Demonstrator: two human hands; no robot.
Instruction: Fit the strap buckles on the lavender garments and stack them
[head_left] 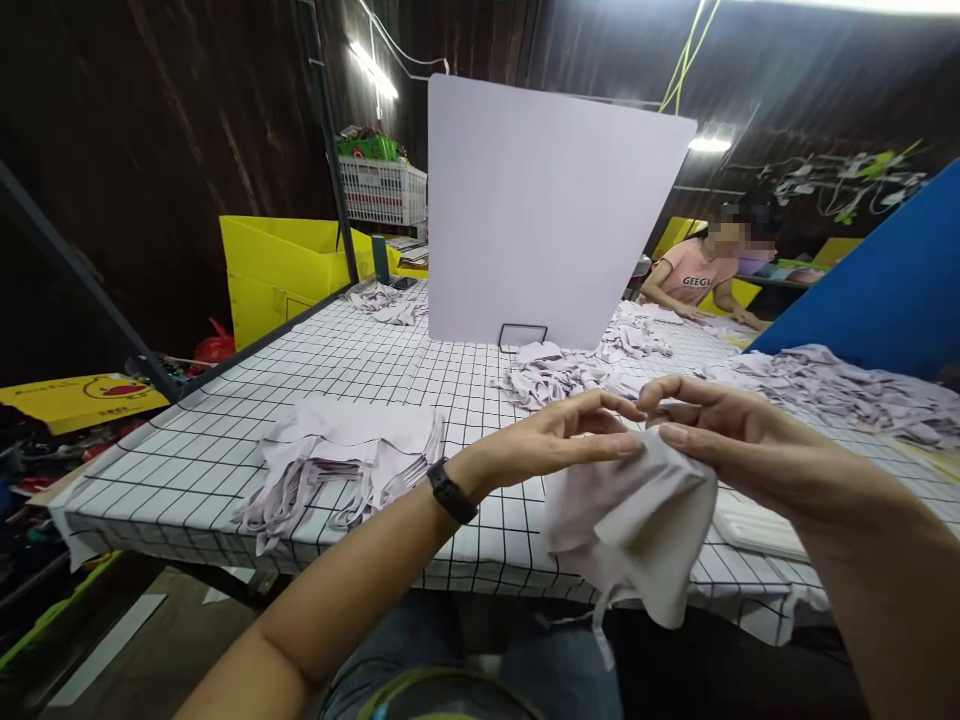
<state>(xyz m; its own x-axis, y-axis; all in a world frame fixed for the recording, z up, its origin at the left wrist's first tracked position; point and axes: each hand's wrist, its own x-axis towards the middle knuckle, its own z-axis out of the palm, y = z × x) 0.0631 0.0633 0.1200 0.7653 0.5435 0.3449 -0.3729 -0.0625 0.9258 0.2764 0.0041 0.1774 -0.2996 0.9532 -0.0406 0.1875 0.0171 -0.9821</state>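
My left hand (pixel 559 438) and my right hand (pixel 720 432) meet above the table's near edge, and both pinch the top of a pale lilac cloth piece (pixel 637 525) that hangs down between them. A black band sits on my left wrist. To the left on the checked tablecloth (pixel 225 430) lies a neat stack of the same cloth pieces (pixel 345 460) with straps trailing. A loose heap of cloth pieces (pixel 555 375) lies just beyond my hands.
A white upright board (pixel 540 210) stands mid-table. A blue board (pixel 885 280) leans at the right over another cloth heap (pixel 847 390). A person in a pink shirt (pixel 694 275) works at the far side. Yellow bins (pixel 285 265) and a white crate (pixel 382 190) stand at the left.
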